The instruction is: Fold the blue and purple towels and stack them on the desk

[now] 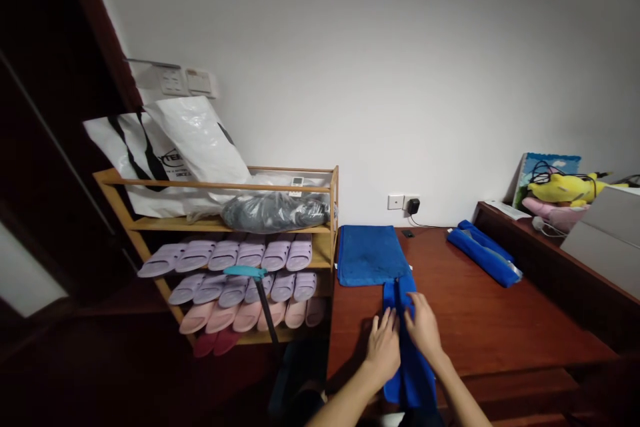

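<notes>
A long blue towel point(409, 373), folded into a narrow strip, runs from the table's near edge toward the wall. My left hand point(384, 349) lies on its left side, fingers stretched out over the cloth. On its right side rests my right hand point(424, 327), with the fingers bent and the thumb apart from them. The far end of the strip meets a flat, squarely folded blue towel point(373, 255) near the wall. Farther right lies a rolled blue towel point(485, 253), apart from both hands.
The reddish-brown table point(470, 320) has a raised ledge at right, holding a yellow plush toy point(567, 188) and white boxes point(607, 227). A black charger point(413, 205) is plugged into the wall. At left, a wooden rack point(331, 213) bears slippers point(245, 253) and white bags point(200, 140).
</notes>
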Action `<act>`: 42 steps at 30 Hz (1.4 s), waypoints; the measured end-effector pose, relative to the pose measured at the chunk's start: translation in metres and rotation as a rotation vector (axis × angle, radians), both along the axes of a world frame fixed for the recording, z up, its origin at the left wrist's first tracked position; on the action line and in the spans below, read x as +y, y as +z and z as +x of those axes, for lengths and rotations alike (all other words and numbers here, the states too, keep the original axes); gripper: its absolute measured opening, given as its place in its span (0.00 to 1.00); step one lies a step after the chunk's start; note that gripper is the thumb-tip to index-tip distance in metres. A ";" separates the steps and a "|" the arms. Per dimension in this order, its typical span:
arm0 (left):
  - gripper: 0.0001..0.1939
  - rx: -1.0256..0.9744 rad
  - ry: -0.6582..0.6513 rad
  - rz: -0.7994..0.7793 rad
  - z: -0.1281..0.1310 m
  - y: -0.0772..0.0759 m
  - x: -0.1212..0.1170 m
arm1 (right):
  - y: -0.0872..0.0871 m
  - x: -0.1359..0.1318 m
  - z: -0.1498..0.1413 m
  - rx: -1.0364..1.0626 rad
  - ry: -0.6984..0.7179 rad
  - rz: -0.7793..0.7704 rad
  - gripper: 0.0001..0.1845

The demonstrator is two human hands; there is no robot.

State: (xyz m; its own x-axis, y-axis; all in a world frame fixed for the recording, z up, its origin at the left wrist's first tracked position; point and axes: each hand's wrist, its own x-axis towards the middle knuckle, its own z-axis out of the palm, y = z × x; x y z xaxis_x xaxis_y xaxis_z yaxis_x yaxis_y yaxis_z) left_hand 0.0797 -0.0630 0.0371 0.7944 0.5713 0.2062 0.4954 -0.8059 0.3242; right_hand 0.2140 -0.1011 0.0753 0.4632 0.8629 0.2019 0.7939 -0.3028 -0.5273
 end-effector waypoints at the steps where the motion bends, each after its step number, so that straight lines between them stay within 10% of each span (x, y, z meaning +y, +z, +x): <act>1: 0.30 0.011 -0.014 -0.013 0.005 -0.004 0.002 | 0.000 0.004 -0.011 0.010 0.058 0.019 0.24; 8: 0.29 0.047 0.035 -0.046 0.001 -0.031 -0.004 | -0.028 -0.008 -0.040 0.002 0.293 -0.047 0.26; 20: 0.33 0.041 0.220 -0.048 -0.032 -0.033 -0.042 | 0.006 -0.069 0.069 -0.434 0.122 -0.457 0.30; 29: 0.37 0.308 0.282 -0.172 -0.106 0.010 -0.041 | -0.030 -0.033 -0.072 -0.095 0.482 -0.162 0.29; 33: 0.32 0.332 0.293 -0.244 -0.138 0.029 -0.029 | -0.048 -0.024 -0.093 -0.138 0.574 -0.123 0.32; 42: 0.33 0.364 0.389 -0.165 -0.108 0.037 -0.036 | -0.052 -0.053 0.043 -0.484 0.305 -0.217 0.26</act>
State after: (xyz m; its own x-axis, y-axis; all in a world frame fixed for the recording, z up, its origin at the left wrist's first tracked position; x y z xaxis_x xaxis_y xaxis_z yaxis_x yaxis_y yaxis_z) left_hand -0.0280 -0.0987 0.0743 0.5216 0.8381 -0.1594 0.8499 -0.4941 0.1832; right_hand 0.2575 -0.1540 0.0229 0.0882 0.9873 0.1320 0.9958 -0.0840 -0.0366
